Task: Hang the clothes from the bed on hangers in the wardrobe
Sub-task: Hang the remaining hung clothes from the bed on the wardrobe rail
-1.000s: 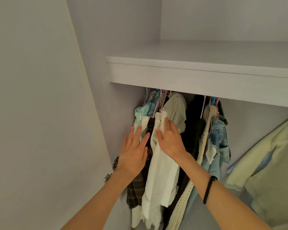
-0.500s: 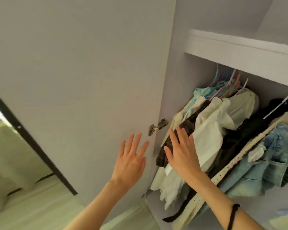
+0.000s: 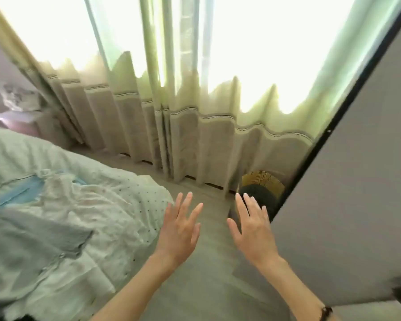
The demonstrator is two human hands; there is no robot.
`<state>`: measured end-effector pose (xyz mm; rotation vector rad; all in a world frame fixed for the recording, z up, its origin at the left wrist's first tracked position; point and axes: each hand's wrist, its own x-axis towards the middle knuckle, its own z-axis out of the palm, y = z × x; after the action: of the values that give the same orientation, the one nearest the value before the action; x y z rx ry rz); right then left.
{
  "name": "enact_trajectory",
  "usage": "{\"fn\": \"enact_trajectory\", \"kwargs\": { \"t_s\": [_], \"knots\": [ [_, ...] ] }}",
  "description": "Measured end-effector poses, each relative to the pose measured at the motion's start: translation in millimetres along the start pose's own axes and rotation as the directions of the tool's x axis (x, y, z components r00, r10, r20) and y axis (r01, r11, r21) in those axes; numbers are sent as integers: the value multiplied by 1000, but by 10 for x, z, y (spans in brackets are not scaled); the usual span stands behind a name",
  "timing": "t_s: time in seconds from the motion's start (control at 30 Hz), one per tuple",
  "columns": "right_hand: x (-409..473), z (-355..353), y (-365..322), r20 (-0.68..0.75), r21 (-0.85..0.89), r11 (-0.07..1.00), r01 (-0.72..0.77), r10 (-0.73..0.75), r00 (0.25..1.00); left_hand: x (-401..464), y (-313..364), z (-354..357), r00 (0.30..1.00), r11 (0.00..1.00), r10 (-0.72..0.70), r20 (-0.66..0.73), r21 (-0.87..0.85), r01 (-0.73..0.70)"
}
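Left hand (image 3: 180, 230) and right hand (image 3: 252, 230) hover spread and empty above the floor (image 3: 208, 286), between the bed (image 3: 56, 216) and wardrobe door (image 3: 357, 205)

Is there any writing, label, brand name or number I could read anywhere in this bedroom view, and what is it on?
None: no readable text shows.
The rumpled pale dotted bedding, the beige pleated curtains, the grey wardrobe door and the yellow woven basket bear no print; the basket is blurred.
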<state>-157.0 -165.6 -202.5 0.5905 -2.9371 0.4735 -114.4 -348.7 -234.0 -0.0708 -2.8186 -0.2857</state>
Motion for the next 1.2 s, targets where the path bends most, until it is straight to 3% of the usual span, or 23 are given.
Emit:
{"fn": "enact_trajectory", "kwargs": {
  "t_s": [0.2,0.37,0.53,0.63,0.73,0.97,1.2],
  "knots": [
    [-62,798,-1746,132,132,958,254,-271,954,-1388,-1470,-381,939,933,-345,4,115,342],
    [-199,1325,-2975,226,251,864,437,-492,841,-2402,-2323,-816,757,744,-652,28,217,632],
    [-301,1730,-3833,308,351,735,580,-676,670,-3203,-2708,-972,552,548,-833,36,195,814],
    [-275,1947,-4187,386,359,707,610,-707,592,-3488,-2913,-991,445,450,-893,65,150,880],
    [-110,2153,-4491,432,364,696,618,-715,550,-3595,-3167,-1036,375,379,-925,56,103,920],
    [552,2762,-5384,473,376,646,664,-750,462,-3581,-4197,-1019,124,121,-989,82,-52,991],
    [1184,3571,-6275,532,386,578,719,-776,339,-3506,-5284,-767,36,32,-991,129,-35,999]
  ]
}}
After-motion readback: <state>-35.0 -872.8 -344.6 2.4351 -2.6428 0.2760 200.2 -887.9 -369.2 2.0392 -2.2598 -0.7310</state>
